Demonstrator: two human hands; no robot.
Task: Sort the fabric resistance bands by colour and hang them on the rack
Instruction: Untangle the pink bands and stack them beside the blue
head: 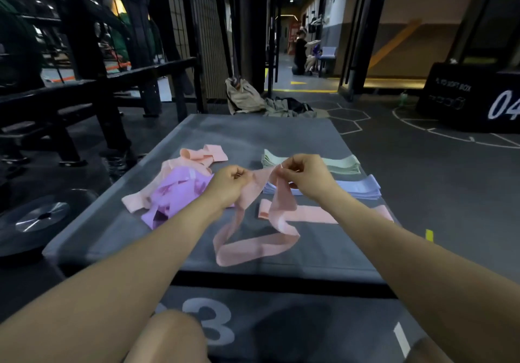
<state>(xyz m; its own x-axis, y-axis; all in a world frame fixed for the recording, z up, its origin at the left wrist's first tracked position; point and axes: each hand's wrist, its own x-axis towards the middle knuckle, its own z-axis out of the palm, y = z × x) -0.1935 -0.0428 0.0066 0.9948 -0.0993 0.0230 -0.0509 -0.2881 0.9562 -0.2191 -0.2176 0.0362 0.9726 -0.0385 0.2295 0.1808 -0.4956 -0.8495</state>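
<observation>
- While the sort is well under way, the hanging hasn't started: no band is on any rack that I can see, and I can't pick out which dark frame is meant to be the rack.
- Nearest us, the box with its big pale numeral, and the grey mat on top where all the work happens.
- Over the mat's near half droops the pink band, a twisted loop whose low end rests on the mat.
- Up at its top, the left hand has fingers curled, pinching one side; the right hand pinches the other side, thumb and fingertips tight. Looks like it's being straightened out for stacking.
- Just beyond, under the right forearm, the pink strip lies flat, seemingly the start of a pink pile.
- Left of the hands, the purple heap is tangled and unsorted, with pink loops mixed around it.
- Right of the hands, two tidy stacks: the blue stack nearer, the green stack behind it. Those colours look done.
- Farther off, a dark frame at left, bags on the floor, a second box at right.
- Left to do, by my reckoning: pinks, purples, then all the hanging.
</observation>
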